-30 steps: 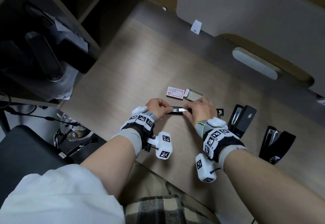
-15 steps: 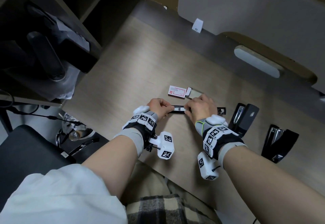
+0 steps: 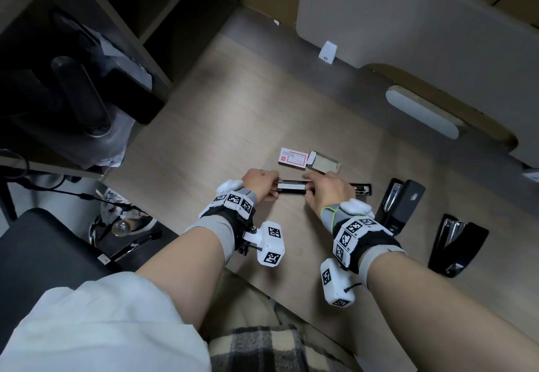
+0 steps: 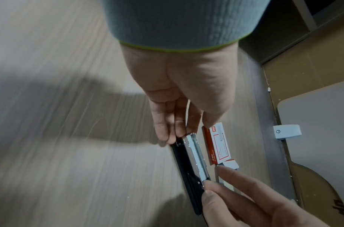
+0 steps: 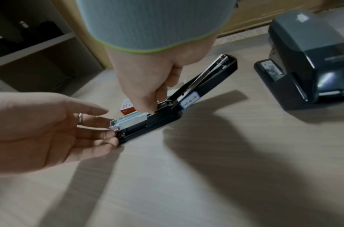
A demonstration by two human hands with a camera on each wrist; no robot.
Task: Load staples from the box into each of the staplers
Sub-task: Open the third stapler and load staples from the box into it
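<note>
A long black stapler (image 3: 361, 189) lies opened flat on the desk, its silver magazine (image 4: 196, 155) facing up. My left hand (image 3: 269, 189) pinches the stapler's left end between thumb and fingers (image 5: 107, 132). My right hand (image 3: 310, 190) has its fingers curled and pinches the silver staple strip (image 5: 132, 119) at the magazine's inner end. Just behind them lies the red and white staple box (image 3: 293, 158), with its inner tray (image 3: 325, 163) pulled out to the right. Two more black staplers (image 3: 401, 205) (image 3: 458, 243) lie open to the right.
The nearest other stapler (image 5: 307, 61) stands a hand's width right of my right hand. A grey panel (image 3: 423, 36) with a white clip (image 3: 328, 52) rises at the desk's back. Dark shelving (image 3: 87, 65) stands left. The desk's front edge (image 3: 291, 290) runs under my wrists.
Both hands keep their hold on the long stapler. Only the head view has shifted slightly.
</note>
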